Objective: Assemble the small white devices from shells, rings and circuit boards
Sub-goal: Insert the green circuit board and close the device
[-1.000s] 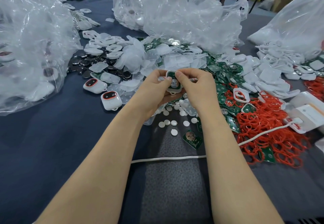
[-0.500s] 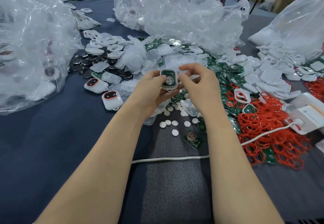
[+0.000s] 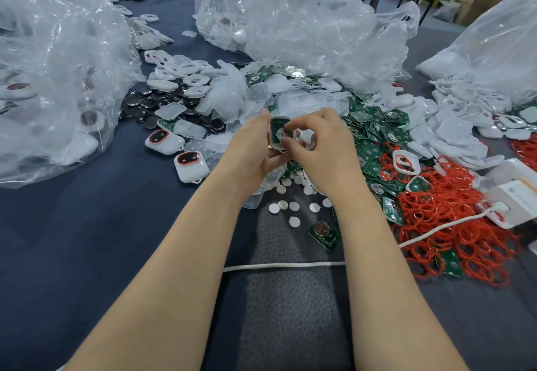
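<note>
A small white shell point(image 3: 278, 132) with a green circuit board and a silver coin cell inside is held upright above the table's middle. My left hand point(image 3: 251, 152) cradles it from the left and below. My right hand point(image 3: 322, 150) pinches its right edge, with thumb and forefinger on the board. Two finished white devices point(image 3: 177, 152) with red-ringed dark windows lie to the left. Green circuit boards point(image 3: 377, 141), red rings point(image 3: 453, 213) and white shells point(image 3: 447, 135) are heaped to the right.
Big clear plastic bags point(image 3: 55, 74) stand at the left, back middle and right. Dark coin cells point(image 3: 151, 106) and white round stickers point(image 3: 293, 196) lie near my hands. A white cord point(image 3: 284, 266) crosses the mat to a white box point(image 3: 520, 193) on the right.
Both hands lifted and turned the shell so its open side faces me. My right fingers have shifted onto the board inside it.
</note>
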### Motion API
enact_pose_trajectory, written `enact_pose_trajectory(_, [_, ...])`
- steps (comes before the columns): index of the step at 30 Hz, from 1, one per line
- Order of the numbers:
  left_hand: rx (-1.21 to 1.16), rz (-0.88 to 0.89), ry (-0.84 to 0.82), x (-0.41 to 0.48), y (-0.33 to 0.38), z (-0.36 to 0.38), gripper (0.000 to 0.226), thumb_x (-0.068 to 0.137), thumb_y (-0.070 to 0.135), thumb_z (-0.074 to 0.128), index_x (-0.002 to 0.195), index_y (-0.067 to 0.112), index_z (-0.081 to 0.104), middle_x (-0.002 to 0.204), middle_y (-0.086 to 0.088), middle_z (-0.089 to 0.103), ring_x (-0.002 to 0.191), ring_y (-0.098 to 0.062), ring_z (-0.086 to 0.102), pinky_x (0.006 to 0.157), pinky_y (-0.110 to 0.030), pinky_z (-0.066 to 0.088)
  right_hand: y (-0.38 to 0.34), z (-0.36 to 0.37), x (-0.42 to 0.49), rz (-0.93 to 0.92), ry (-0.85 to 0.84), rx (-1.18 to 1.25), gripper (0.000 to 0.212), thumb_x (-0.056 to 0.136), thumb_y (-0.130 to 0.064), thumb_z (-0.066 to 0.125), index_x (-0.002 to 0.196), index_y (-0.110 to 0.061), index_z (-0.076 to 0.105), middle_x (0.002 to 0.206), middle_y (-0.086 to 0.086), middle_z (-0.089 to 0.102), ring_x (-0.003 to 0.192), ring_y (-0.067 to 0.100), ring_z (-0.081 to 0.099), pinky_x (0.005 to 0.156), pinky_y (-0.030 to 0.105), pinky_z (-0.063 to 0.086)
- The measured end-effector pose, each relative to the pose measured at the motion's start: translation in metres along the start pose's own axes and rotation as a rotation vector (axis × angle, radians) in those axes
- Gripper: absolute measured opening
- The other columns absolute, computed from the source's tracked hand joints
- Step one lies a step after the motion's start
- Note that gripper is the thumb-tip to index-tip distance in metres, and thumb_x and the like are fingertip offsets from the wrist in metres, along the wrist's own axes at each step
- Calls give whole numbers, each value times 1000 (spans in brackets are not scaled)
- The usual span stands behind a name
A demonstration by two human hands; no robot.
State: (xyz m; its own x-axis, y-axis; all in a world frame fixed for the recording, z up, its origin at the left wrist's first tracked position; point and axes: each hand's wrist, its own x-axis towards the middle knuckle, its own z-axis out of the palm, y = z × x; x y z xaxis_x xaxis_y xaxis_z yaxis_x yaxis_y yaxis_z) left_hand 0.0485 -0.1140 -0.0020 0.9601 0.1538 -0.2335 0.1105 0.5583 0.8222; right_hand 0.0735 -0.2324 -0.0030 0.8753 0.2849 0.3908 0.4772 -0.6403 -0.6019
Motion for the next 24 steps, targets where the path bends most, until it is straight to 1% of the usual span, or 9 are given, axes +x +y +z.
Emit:
enact_pose_trajectory(3, [4, -9, -5, 0, 1, 0, 30, 105, 27, 38, 106, 4, 57, 85, -13, 70, 71, -20, 70, 66, -30, 60, 0, 0, 0, -1, -6, -11, 18, 86, -26, 69, 104, -23, 68, 105, -1, 51, 71, 0, 43, 70, 14, 37])
enact_pose_trajectory(5, [29, 1, -17, 0, 0, -1, 29, 104, 21, 40, 118, 0, 54, 92, -13, 69, 70, -18, 70, 63, -28, 59, -1, 0, 0, 1, -15, -16, 18, 87, -27, 68, 104, -23, 68, 105, 0, 51, 78, 6, 45, 76, 21, 41])
enact_pose_trajectory(7, [88, 35, -15, 0, -1, -2, 26, 102, 13, 44, 124, 2, 51, 91, -10, 68, 68, -14, 70, 64, -25, 58, -1, 0, 0, 5, -23, -6, 19, 87, -26, 68, 105, -24, 68, 104, -1, 51, 79, 9, 45, 79, 26, 44])
enact_pose_trajectory(11, [150, 81, 20, 0, -2, -3, 25, 97, 1, 48, 122, 4, 51, 92, -10, 68, 72, -15, 70, 65, -24, 59, -1, 0, 0, -2, -44, 50, 19, 88, -23, 65, 107, -25, 68, 103, -1, 51, 67, -1, 41, 79, 24, 44])
enact_pose_trajectory(15, [152, 148, 59, 0, 0, -3, 18, 95, -3, 50, 109, 8, 53, 89, -10, 66, 66, -12, 70, 59, -21, 56, 0, 1, 1, 42, 3, 158, 16, 91, -22, 60, 106, -26, 65, 99, -4, 55, 71, 3, 46, 74, 21, 42])
enact_pose_trajectory(17, [228, 203, 54, -1, -1, -3, 17, 95, -3, 50, 106, 9, 53, 90, -11, 65, 64, -11, 71, 59, -20, 56, 0, 1, 2, 112, 47, 221, 17, 92, -25, 59, 109, -24, 63, 93, -8, 58, 77, 7, 55, 71, 19, 43])
enact_pose_trajectory(19, [306, 241, 12, -2, -4, -2, 15, 96, -1, 50, 103, 11, 53, 92, -14, 67, 69, -13, 72, 63, -22, 57, 0, 1, 4, 194, 49, 270, 22, 92, -30, 60, 109, -17, 66, 93, -8, 64, 86, 12, 63, 75, 22, 47])
enact_pose_trajectory(21, [378, 249, -46, -2, -8, 0, 13, 97, 4, 51, 108, 10, 53, 97, -15, 68, 77, -15, 71, 69, -26, 59, 1, 0, 5, 251, 18, 310, 25, 91, -33, 60, 106, -15, 70, 95, -5, 69, 90, 11, 64, 79, 25, 50])
enact_pose_trajectory(24, [416, 231, -92, -2, -10, 0, 20, 97, 4, 51, 116, 9, 51, 93, -9, 68, 73, -10, 70, 70, -24, 58, 3, -2, 4, 318, 10, 371, 21, 91, -28, 62, 103, -14, 72, 92, -2, 69, 91, 15, 65, 86, 37, 54])
